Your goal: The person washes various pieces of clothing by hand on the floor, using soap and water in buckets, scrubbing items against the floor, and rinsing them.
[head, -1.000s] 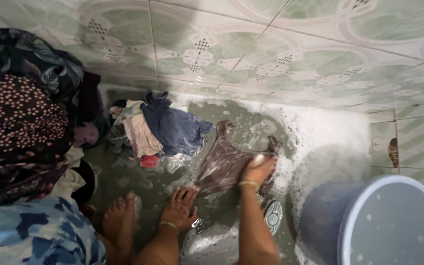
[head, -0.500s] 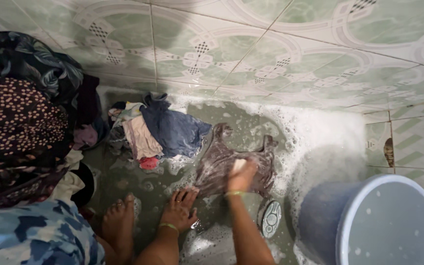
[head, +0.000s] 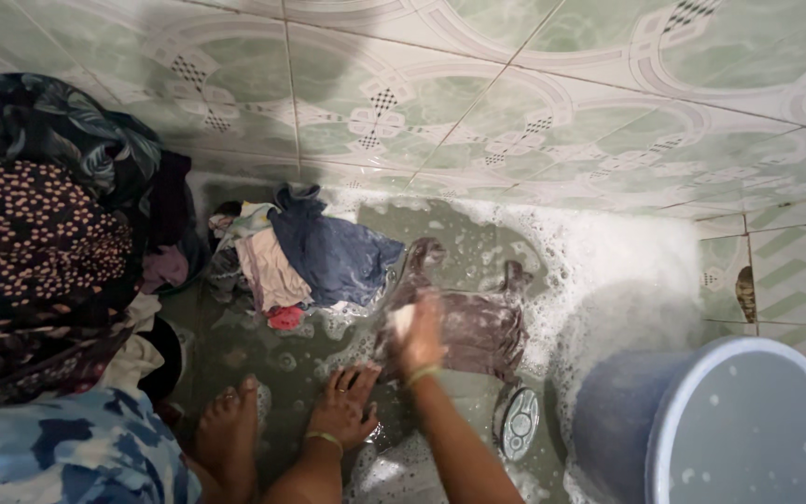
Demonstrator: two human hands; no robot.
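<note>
While my left hand (head: pixel 344 407) lies open, pinning the near edge of the soapy brown garment (head: pixel 464 322) on the wet floor, my right hand (head: pixel 419 334), gripping a pale soap bar (head: pixel 402 320), should rub with firm, even strokes.

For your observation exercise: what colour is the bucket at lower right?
The bucket is blue, with a paler rim; the head view shows it best.

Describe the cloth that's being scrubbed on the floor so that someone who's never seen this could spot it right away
Start at the large blue plastic bucket at lower right and look left across the soapy wet floor. There the dark brown wet garment lies spread flat, with the right hand pressing on it. Unlike the crumpled navy, pink and red clothes heap further left, it is alone, flattened and foamy.
</note>
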